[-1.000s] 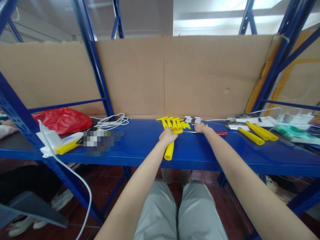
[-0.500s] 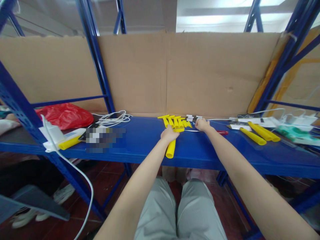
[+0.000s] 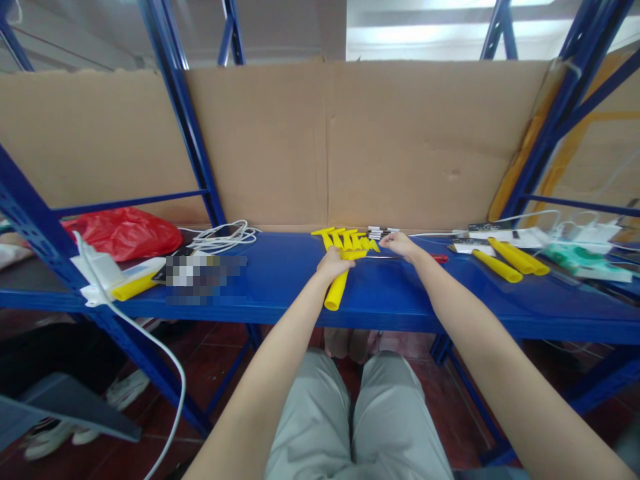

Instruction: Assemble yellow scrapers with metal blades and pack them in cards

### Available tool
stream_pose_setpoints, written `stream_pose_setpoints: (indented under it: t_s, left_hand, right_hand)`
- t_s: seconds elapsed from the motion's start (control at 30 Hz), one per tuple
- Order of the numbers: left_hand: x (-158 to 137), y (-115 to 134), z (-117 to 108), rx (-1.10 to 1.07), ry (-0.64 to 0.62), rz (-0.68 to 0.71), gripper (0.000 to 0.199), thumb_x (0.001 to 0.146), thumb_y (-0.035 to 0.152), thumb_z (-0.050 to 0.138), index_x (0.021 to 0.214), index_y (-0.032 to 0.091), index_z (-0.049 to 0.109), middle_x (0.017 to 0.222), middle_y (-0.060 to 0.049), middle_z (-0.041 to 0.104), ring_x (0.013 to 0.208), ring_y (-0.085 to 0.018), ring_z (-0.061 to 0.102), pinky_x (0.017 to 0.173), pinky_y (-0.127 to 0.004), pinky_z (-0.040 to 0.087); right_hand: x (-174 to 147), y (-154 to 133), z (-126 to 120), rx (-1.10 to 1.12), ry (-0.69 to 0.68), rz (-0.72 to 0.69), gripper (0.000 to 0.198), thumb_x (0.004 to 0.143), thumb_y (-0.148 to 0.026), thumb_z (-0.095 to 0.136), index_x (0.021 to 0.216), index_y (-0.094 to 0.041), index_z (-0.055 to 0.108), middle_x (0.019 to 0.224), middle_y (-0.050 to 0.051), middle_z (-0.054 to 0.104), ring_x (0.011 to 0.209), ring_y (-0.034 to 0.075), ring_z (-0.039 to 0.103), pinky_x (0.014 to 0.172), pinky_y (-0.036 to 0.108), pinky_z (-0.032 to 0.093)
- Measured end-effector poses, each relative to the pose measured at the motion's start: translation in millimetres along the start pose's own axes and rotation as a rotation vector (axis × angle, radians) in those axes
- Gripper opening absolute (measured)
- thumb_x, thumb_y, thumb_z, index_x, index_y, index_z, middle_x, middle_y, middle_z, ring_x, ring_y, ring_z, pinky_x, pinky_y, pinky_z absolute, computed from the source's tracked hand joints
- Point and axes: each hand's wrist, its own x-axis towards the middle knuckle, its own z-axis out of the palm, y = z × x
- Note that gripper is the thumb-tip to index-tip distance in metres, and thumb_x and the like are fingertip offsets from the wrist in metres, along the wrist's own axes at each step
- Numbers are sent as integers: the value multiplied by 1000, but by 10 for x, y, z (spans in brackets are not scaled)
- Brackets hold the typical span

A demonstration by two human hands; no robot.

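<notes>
My left hand (image 3: 334, 265) is wrapped round a yellow T-shaped plastic handle (image 3: 336, 293), whose crossbar extends just past my fingers to the right. The handle's thick round end points toward me over the front of the blue shelf. My right hand (image 3: 399, 244) hovers at the small parts, thumb and fingertips pinched together; whatever they hold is too small to make out. Close to its fingertips lie small yellow pieces (image 3: 371, 245) and several black-and-white sticks (image 3: 383, 231). A screwdriver (image 3: 441, 259) with a red handle lies partly behind my right hand. Several more yellow T-shaped handles (image 3: 336, 235) stand in a row behind my left hand.
Loose yellow tubes (image 3: 517, 258) lie on the right beside white strips and a green bag (image 3: 580, 259). Leftward are a coiled white cable (image 3: 227, 235), a red plastic bag (image 3: 125, 233) and another yellow tube (image 3: 135, 288). Cardboard (image 3: 270, 147) walls the back; blue posts (image 3: 193, 120) rise alongside.
The view has shifted slightly. My right hand's fingers reach a little farther left, toward the small yellow pieces. My left hand keeps its hold on the T-shaped handle.
</notes>
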Motion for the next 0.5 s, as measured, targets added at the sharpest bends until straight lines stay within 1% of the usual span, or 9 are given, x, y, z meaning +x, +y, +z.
stream_pose_setpoints:
  t_s: [0.07,0.1,0.17,0.27,0.37,0.43,0.5]
  left_hand:
    - [31,-18,14,-52,-6,5,69,62,25,75,123,14,45,110,-14,66,92,-25,64,73,-30,48]
    - [39,-19,19,-62,-2,2,69,62,25,75,124,15,45,109,-13,66,91,-24,64,72,-29,48]
    - [37,-2,24,-72,10,-4,68,63,25,74,124,15,45,109,-12,65,90,-23,64,72,-29,48]
    - [-4,59,20,-99,10,4,60,67,23,69,123,15,47,107,-11,65,88,-21,64,71,-27,47]
    - [-74,127,5,-119,-37,50,51,70,18,65,119,13,52,96,-8,67,79,-18,63,67,-25,46]
    - [-123,159,-7,-69,-58,117,48,70,18,65,117,13,55,84,-5,66,72,-17,62,65,-26,46]
    - [-161,176,-17,-5,-44,184,46,69,19,66,115,14,58,76,-2,64,69,-16,60,65,-26,46]
  right_hand:
    - [-78,-153,13,85,-5,11,18,71,-27,55,78,-16,67,87,7,70,84,19,61,78,33,47]
    - [-119,-223,22,190,-38,31,19,70,-29,56,79,-16,66,89,6,69,85,19,61,78,33,46]
    - [-196,-339,41,374,-106,52,18,68,-31,59,78,-17,65,89,6,69,87,18,60,79,32,45]
    - [-288,-457,60,557,-169,48,15,64,-30,64,74,-18,62,88,5,68,86,17,59,78,30,44]
    - [-345,-518,66,639,-188,49,14,61,-27,66,70,-18,60,84,3,66,83,16,58,77,28,43]
    - [-366,-532,68,640,-188,48,12,60,-25,65,68,-18,58,80,2,65,80,15,57,75,27,42]
    - [-376,-528,71,623,-188,46,10,60,-23,64,66,-18,58,75,0,63,76,13,55,73,26,41]
